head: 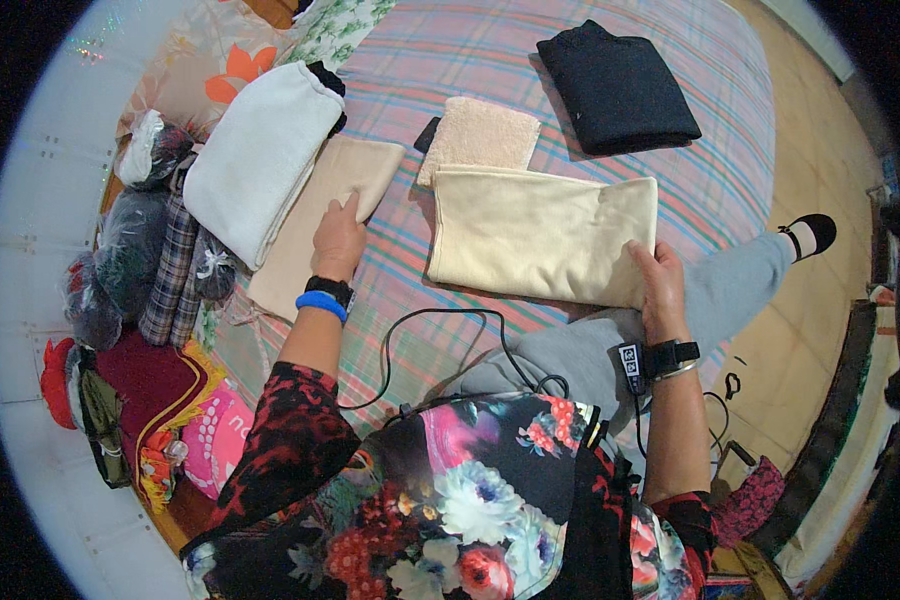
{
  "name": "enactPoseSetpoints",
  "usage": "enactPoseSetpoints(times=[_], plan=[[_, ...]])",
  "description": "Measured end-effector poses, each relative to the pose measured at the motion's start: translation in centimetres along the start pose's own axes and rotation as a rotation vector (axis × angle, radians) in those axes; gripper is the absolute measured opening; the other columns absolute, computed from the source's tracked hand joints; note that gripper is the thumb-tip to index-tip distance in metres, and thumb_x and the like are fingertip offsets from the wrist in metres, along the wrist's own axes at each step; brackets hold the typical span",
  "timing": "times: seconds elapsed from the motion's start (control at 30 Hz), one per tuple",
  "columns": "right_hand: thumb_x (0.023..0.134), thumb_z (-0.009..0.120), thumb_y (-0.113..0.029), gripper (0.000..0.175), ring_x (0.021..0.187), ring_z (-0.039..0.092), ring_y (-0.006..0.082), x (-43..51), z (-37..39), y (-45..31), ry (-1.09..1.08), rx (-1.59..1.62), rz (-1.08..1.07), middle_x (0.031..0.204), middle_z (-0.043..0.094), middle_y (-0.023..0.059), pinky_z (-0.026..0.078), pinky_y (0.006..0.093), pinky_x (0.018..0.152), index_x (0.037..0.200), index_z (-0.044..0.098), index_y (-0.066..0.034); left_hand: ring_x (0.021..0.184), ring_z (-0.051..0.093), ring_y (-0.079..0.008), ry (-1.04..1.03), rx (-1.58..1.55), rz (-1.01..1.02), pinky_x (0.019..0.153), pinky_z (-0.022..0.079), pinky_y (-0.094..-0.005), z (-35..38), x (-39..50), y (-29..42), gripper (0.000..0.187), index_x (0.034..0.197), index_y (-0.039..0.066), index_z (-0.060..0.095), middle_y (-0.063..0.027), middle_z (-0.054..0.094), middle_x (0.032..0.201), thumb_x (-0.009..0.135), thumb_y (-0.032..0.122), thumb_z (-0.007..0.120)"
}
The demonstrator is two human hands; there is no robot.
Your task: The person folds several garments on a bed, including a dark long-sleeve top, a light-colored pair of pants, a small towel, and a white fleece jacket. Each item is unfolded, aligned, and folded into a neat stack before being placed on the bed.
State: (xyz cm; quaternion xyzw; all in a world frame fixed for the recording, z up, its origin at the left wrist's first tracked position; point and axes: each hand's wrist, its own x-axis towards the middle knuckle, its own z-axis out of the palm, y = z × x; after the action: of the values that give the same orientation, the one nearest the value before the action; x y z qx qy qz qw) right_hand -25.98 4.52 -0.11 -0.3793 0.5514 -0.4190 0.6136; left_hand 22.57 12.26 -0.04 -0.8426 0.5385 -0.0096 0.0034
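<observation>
My right hand [661,281] grips the right end of a folded cream cloth [536,232], thumb on top and fingers mostly hidden at the edge. On a folded beige cloth [375,169] rests my left hand [340,238], its index finger pressing into the fabric. Whether it pinches the cloth is unclear. A folded white fleece-like fabric [259,157] overlaps the beige cloth's left side. Just beyond the cream cloth lies a small peach towel [484,136], with a dark item [426,135] partly under it. Farther back on the right is a folded black garment [619,94].
A plaid sheet [412,330] covers the bed. Bagged bundles [131,240] and rolled plaid fabric [171,262] line the left edge, with a maroon fringed cloth [139,375] nearer. A black cable [442,310] loops before me. My grey-trousered leg [742,281] stretches right.
</observation>
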Motion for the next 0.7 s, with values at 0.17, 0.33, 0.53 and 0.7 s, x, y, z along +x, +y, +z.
enactPoseSetpoints(times=[0.17,0.33,0.53,0.7], plan=[[0.092,0.072,-0.021,0.033,0.086,0.062,0.0144,0.2,0.3,0.1,0.023,-0.010,0.008,0.100,0.068,0.0066,0.051,0.0304,0.079,0.114,0.064,0.0031,0.097,0.064,-0.0389,-0.003,-0.022,0.112,0.082,0.055,-0.0491,-2.2,-3.0,0.4,0.058,0.142,0.016,0.054,-0.0180,0.057,0.111,0.085,0.009,0.064],[0.092,0.072,-0.021,0.032,0.083,0.062,0.0141,0.0,0.7,0.1,0.037,0.011,-0.010,0.097,0.068,0.0059,0.051,0.0302,0.076,0.112,0.064,0.0026,0.096,0.063,-0.0404,-0.074,-0.133,0.240,0.083,0.053,-0.0490,-2.3,-9.8,5.4,0.057,0.141,0.005,0.050,-0.0199,0.057,0.109,0.086,0.011,0.063],[0.089,0.074,-0.021,0.033,0.081,0.062,0.0147,0.6,0.2,0.6,0.034,-0.101,-0.030,0.096,0.069,0.0065,0.052,0.0308,0.074,0.110,0.066,0.0034,0.103,0.061,-0.0354,-0.166,-0.365,0.245,0.088,0.052,-0.0432,-1.6,-11.1,6.1,0.038,0.126,0.004,0.062,-0.0171,0.058,0.111,0.091,0.020,0.065],[0.088,0.074,-0.020,0.035,0.081,0.063,0.0138,1.1,0.2,1.3,0.056,-0.440,-0.115,0.098,0.070,0.0068,0.052,0.0298,0.076,0.113,0.065,0.0037,0.119,0.055,-0.0383,0.001,-0.508,0.096,0.099,0.046,-0.0461,0.3,-6.7,2.1,0.042,0.127,0.006,0.062,-0.0191,0.059,0.123,0.091,0.027,0.066]])
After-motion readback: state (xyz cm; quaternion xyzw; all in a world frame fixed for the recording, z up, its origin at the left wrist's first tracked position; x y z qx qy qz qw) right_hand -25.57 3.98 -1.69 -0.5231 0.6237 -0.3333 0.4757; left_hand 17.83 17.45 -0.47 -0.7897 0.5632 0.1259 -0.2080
